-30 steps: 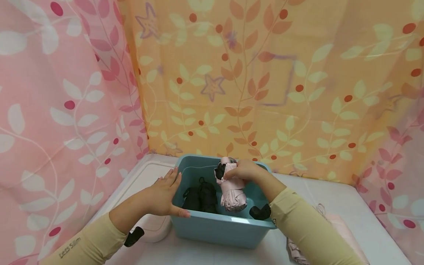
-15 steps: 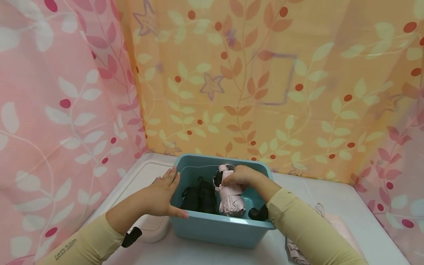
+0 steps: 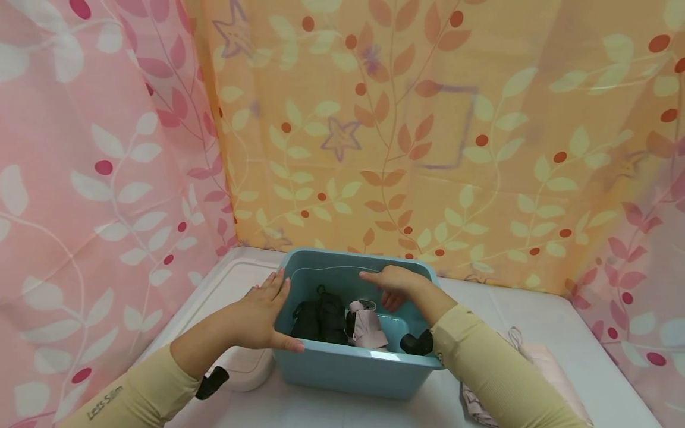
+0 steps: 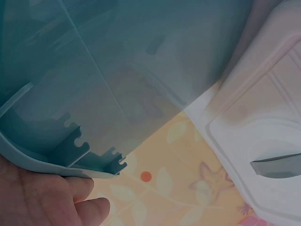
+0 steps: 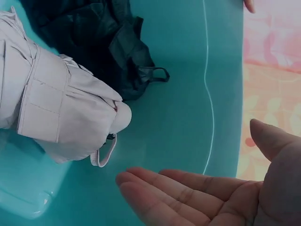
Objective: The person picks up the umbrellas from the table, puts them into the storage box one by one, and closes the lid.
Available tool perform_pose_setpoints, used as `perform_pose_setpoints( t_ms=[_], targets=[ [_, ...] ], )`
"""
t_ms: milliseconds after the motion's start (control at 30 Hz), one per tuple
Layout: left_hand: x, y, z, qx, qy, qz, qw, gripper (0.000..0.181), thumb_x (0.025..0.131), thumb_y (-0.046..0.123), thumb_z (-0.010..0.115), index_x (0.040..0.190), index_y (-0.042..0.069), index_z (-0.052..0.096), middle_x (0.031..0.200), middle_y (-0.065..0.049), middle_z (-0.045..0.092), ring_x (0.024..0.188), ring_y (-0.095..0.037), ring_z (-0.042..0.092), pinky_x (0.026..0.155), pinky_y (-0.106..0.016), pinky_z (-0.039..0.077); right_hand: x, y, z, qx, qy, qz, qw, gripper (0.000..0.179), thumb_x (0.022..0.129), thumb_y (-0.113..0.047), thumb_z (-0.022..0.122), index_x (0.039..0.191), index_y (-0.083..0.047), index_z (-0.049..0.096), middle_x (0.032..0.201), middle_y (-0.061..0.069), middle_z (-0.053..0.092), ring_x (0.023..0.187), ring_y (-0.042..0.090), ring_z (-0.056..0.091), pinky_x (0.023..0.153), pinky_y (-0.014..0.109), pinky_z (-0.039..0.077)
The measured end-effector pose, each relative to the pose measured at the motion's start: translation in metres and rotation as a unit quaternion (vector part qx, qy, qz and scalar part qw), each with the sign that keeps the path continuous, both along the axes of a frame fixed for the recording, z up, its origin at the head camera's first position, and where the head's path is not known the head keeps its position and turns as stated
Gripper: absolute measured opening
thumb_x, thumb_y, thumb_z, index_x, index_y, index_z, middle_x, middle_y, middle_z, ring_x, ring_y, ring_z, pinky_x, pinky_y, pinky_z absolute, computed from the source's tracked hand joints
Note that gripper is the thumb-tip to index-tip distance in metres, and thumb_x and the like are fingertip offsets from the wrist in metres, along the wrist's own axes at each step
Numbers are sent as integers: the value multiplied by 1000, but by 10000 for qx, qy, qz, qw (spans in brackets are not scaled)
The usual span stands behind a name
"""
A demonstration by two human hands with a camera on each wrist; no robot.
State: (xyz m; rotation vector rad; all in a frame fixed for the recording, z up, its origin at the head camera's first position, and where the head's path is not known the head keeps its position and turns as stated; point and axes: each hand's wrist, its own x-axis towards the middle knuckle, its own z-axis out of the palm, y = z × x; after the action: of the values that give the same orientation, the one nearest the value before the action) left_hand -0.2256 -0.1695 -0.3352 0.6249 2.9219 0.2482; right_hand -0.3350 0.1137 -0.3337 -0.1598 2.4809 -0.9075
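Observation:
A folded pale pink umbrella (image 3: pixel 368 326) with a strap round it lies in the blue plastic bin (image 3: pixel 353 371); its end and wrist loop (image 5: pixel 104 153) show in the right wrist view. Beside it are black folded umbrellas or pouches (image 3: pixel 321 315), one with a small loop. My right hand (image 3: pixel 398 285) hovers inside the bin above and behind the pink umbrella, fingers extended and touching nothing. In the right wrist view its palm (image 5: pixel 221 197) is bare. My left hand (image 3: pixel 257 315) rests on the bin's left rim, fingers spread; its underside fingertips (image 4: pixel 89 207) show below the rim.
A white lid (image 3: pixel 241 285) lies on the table left of the bin. Pink folded fabric (image 3: pixel 551 374) with a cord lies to the right, partly behind my sleeve. Patterned curtains (image 3: pixel 342 131) stand behind and at both sides.
The pink umbrella, earlier gripped by my right hand, has been lowered into the bin and let go. The right hand's fingers have straightened. My left hand stays on the rim.

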Motion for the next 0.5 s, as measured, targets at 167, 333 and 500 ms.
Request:
perform_pose_setpoints(
  t_ms=[167, 333, 500],
  targets=[
    [2, 1, 3, 68, -51, 0, 10000, 126, 60, 84, 48, 145, 0, 7, 151, -19, -6, 138, -33, -7, 106, -58, 11, 1, 3, 4, -271, 40, 66, 9996, 71, 87, -59, 46, 114, 6, 58, 85, 16, 67, 74, 25, 66, 71, 43, 53],
    [3, 1, 3, 40, -53, 25, 10000, 126, 60, 84, 48, 146, 1, 7, 152, -17, -6, 138, -32, -7, 106, -57, 10, 4, 8, 15, -457, 100, 306, 9984, 70, 87, -59, 45, 116, 4, 59, 91, 14, 68, 85, 26, 66, 72, 41, 53],
    [1, 0, 2, 6, -38, 23, 10000, 126, 60, 84, 47, 146, 1, 6, 152, -17, -7, 138, -31, -8, 106, -57, 10, 9, 18, 29, -784, 121, 527, 9955, 64, 92, -52, 44, 116, 6, 58, 98, 18, 67, 93, 30, 65, 76, 41, 52]
  ],
)
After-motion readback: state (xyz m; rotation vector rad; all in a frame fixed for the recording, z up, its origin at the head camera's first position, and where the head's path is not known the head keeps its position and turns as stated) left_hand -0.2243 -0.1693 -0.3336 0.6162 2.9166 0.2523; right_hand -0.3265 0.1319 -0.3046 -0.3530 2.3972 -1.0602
